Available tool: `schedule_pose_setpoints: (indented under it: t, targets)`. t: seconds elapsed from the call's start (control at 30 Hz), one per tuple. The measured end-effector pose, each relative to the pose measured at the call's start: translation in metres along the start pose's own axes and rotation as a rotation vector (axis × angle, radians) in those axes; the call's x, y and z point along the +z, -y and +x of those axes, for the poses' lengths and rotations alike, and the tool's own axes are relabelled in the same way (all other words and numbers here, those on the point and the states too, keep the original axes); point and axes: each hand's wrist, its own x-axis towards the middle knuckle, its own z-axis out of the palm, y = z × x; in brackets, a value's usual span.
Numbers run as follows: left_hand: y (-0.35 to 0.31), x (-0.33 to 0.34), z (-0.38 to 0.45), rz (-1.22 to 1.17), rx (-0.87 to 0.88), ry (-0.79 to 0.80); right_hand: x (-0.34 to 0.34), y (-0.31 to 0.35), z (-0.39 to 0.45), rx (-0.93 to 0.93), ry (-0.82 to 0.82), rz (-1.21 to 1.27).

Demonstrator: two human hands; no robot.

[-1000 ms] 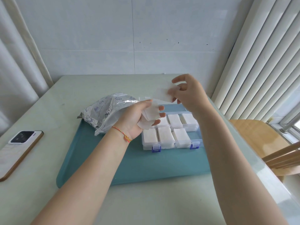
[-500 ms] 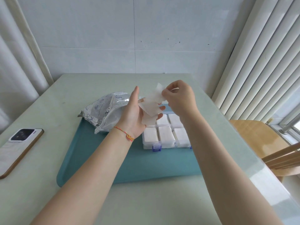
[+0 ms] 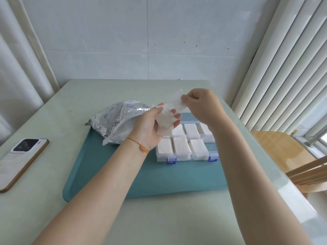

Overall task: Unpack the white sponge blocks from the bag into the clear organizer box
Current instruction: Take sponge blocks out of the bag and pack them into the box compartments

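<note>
Left hand (image 3: 150, 126) holds thin white sponge blocks (image 3: 165, 119) above the organizer box (image 3: 184, 152); right hand (image 3: 201, 105) pinches one sheet (image 3: 177, 101). They look light, soft, floppy: pinch edges gently. Bag (image 3: 116, 119) lies left on the tray.

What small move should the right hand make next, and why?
Probably lower the sponge pinched by the right hand into the box, toward its back right: the front compartments look full, and the left hand holds more sponges.
</note>
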Motion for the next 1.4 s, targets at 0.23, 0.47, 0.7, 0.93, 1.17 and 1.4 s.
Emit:
schedule_pose_setpoints:
  t: [0.23, 0.47, 0.7, 0.93, 1.17, 1.4]
  targets:
    - [-0.004, -0.006, 0.0, -0.009, -0.109, 0.064, 0.021, 0.001, -0.009, -0.079, 0.265, -0.211]
    - [-0.006, -0.01, 0.003, 0.009, -0.145, 0.06, 0.002, 0.004, -0.018, -0.234, 0.388, -0.211]
    - [-0.004, -0.011, 0.003, 0.081, -0.126, 0.144, 0.021, 0.008, -0.026, -0.373, 0.474, -0.354]
    - [-0.008, -0.014, 0.001, 0.101, -0.127, 0.129, 0.019, 0.006, -0.025, -0.39, 0.407, -0.385]
    - [-0.01, -0.011, -0.002, 0.074, -0.152, 0.156, 0.021, 0.009, -0.026, -0.417, 0.419, -0.358]
    - [-0.009, -0.009, -0.004, 0.056, -0.176, 0.285, 0.022, 0.011, -0.027, -0.38, 0.469, -0.283]
